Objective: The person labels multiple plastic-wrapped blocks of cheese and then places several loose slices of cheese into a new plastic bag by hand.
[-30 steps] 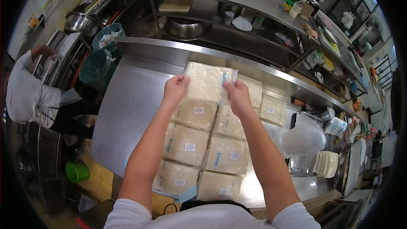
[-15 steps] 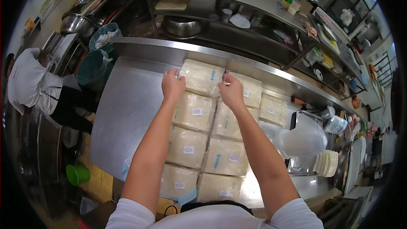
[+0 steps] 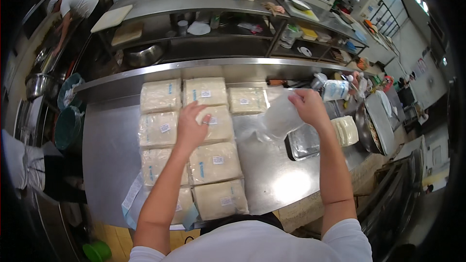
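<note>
My right hand (image 3: 309, 110) pinches the edge of a translucent plastic bag (image 3: 280, 117). The bag hangs down between the packs and a metal tray (image 3: 305, 143), partly over the tray. With fingers spread, my left hand (image 3: 192, 126) lies over flat, pale wrapped packs, nearest to a labelled pack (image 3: 217, 121) in the second row. Several such packs are laid in two columns, among them a far left pack (image 3: 160, 95) and a near right pack (image 3: 220, 200). A smaller pack (image 3: 247, 101) sits to the right of the far row. My left forearm hides part of the left column.
A stack of pale slices (image 3: 345, 131) stands right of the tray, with a large pan (image 3: 367, 125) beyond. A raised metal ledge (image 3: 218, 66) runs along the table's back. Green bins (image 3: 69, 126) stand left. Another person (image 3: 80, 7) leans at the far left counter.
My right hand has left the far packs, moved right and lifted the plastic bag off the tray. My left hand has come nearer and now lies spread over the packs. The view has turned right.
</note>
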### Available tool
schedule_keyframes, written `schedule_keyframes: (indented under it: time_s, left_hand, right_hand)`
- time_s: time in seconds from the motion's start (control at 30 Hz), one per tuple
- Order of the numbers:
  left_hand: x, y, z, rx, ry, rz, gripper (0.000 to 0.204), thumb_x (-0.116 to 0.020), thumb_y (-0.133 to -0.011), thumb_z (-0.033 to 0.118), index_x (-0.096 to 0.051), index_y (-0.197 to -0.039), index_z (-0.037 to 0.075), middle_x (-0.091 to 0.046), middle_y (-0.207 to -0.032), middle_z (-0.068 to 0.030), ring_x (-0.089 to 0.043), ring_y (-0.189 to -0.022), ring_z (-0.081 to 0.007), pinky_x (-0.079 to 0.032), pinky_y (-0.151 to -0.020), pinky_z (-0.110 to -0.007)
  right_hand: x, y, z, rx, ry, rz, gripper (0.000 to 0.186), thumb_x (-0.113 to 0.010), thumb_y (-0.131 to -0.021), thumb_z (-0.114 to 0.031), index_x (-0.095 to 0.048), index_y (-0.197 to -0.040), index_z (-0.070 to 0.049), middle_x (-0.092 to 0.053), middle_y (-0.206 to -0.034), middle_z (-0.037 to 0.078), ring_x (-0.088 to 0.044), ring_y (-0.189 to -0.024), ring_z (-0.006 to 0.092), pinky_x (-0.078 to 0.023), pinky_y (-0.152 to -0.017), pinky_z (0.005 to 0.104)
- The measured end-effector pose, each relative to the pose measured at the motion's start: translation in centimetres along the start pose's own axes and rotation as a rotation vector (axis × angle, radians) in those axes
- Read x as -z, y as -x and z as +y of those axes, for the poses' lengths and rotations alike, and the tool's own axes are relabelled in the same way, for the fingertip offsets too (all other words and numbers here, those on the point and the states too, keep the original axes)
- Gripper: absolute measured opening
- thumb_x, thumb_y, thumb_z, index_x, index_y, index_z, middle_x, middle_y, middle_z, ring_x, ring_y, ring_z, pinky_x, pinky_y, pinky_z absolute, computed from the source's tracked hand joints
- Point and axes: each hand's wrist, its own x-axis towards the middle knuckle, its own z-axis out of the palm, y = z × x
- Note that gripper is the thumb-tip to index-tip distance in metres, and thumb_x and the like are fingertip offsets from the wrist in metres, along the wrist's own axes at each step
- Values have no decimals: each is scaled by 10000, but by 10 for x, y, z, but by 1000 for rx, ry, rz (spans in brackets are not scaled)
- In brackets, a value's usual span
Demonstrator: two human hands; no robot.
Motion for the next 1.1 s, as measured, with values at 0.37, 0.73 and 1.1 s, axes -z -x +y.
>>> schedule_keyframes:
  time_s: [0.37,0.73,1.1]
  left_hand:
    - [-147,31,86,816,844,-314,263,-598,-989,221,-646,-1112,-6,-672,-918,-91,-629,-790,-204,-547,-724,-341]
    - [-216,39,68,1020,1314,79,209,-543,-1032,267,-614,-979,78,-549,-808,-15,-508,-682,-130,-429,-576,-298]
    - [-234,165,248,750,1171,-456,224,-497,-1038,238,-586,-1170,80,-623,-1065,-38,-600,-885,-119,-473,-657,-267]
  right_hand:
    - [-3,4,15,195,-237,344,186,-671,-883,-187,-713,-906,-7,-692,-815,211,-676,-756,362,-518,-708,406]
    - [83,22,38,290,-1036,581,275,-514,-1029,-187,-637,-879,8,-669,-711,113,-640,-591,178,-490,-538,301]
    - [0,137,253,-446,-1519,370,223,-495,-1044,-196,-584,-925,-30,-607,-715,64,-579,-565,135,-494,-477,294]
